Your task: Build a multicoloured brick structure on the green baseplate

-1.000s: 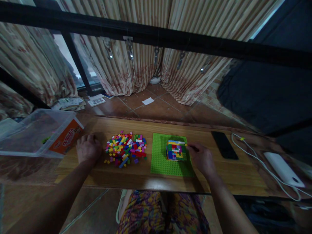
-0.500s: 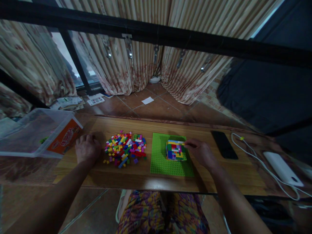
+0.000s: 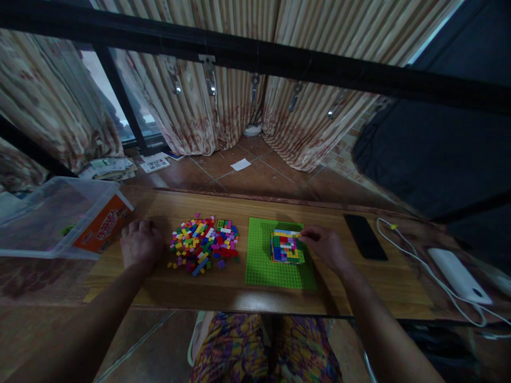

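A green studded baseplate (image 3: 259, 268) lies on the wooden board, bearing a low block built of many-coloured toy bricks (image 3: 286, 250). At the far right corner of that block, my right hand (image 3: 322, 243) is closed in a pinch. A small yellowish brick appears to be at its fingertips, mostly hidden by them. My left hand (image 3: 140, 242) rests palm down on the board with its fingers loosely spread, holding nothing. To its right spreads a pile of loose toy bricks (image 3: 203, 244) in many colours.
A clear plastic tub (image 3: 51, 213) with an orange label stands at the left edge. Right of the baseplate lies a black phone (image 3: 365, 236). Farther right are a white cable (image 3: 419, 258) and a white power bank (image 3: 459, 274). A dark metal rail (image 3: 255, 53) crosses above.
The view has shifted slightly. Both hands keep nearly the same places, with my right fingers still at the block's corner.
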`<action>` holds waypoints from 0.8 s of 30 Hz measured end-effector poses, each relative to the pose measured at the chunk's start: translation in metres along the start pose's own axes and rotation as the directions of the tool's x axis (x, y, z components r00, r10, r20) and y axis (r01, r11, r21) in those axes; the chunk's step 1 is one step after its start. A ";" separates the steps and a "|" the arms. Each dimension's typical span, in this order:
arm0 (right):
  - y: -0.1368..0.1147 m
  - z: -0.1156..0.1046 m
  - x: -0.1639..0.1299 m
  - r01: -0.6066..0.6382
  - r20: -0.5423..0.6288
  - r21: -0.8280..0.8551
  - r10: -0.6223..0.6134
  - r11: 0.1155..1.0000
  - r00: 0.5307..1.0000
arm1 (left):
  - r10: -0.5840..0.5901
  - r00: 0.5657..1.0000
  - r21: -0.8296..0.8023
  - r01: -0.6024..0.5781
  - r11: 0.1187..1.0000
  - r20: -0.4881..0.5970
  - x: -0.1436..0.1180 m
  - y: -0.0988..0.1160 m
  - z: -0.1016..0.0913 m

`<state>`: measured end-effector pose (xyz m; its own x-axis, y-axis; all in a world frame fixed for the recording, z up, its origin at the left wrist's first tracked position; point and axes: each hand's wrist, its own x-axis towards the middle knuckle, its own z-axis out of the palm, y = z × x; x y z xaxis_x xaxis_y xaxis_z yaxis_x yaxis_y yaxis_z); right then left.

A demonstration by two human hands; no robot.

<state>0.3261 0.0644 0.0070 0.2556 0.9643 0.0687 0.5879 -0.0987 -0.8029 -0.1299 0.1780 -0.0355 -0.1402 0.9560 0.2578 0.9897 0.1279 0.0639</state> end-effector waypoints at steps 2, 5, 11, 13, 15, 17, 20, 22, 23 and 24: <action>0.003 0.001 -0.002 -0.034 -0.044 0.052 0.037 0.998 0.998 | 0.000 1.000 0.001 0.000 1.000 -0.005 0.000 0.000 0.001; 0.007 0.001 -0.004 -0.082 -0.127 0.130 0.099 0.988 0.987 | 0.004 1.000 0.000 -0.004 1.000 -0.014 0.000 -0.001 0.002; 0.005 0.011 -0.006 -0.163 -0.156 0.301 0.217 0.940 0.964 | 0.030 0.999 0.000 -0.030 1.000 -0.031 0.001 -0.003 0.005; 0.003 0.017 -0.006 -0.202 -0.125 0.327 0.254 0.923 0.959 | 0.026 0.999 -0.009 -0.027 1.000 -0.032 0.001 -0.003 0.005; 0.002 0.022 -0.006 -0.242 -0.086 0.355 0.289 0.903 0.953 | 0.019 0.999 -0.014 -0.019 1.000 -0.026 0.001 -0.002 0.004; 0.003 0.027 -0.007 -0.274 -0.044 0.409 0.319 0.871 0.947 | 0.017 0.999 -0.009 -0.017 1.000 -0.027 0.001 -0.002 0.004; 0.006 0.032 -0.009 -0.321 0.003 0.499 0.369 0.805 0.929 | 0.024 0.999 -0.013 -0.025 1.000 -0.035 0.000 -0.002 0.004; 0.006 0.033 -0.010 -0.338 0.004 0.533 0.397 0.776 0.918 | 0.029 0.999 -0.018 -0.030 0.999 -0.031 0.000 -0.002 0.004; 0.006 0.034 -0.011 -0.340 0.001 0.544 0.405 0.767 0.914 | 0.032 0.999 -0.016 -0.032 0.999 -0.027 0.000 -0.002 0.004; 0.006 0.035 -0.011 -0.340 -0.001 0.553 0.409 0.761 0.913 | 0.031 0.999 -0.010 -0.031 0.999 -0.021 0.000 -0.002 0.004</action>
<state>0.3001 0.0622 -0.0191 0.4747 0.8394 -0.2647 -0.0639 -0.2671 -0.9615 -0.1320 0.1790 -0.0389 -0.1099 0.9536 0.2803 0.9933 0.0952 0.0656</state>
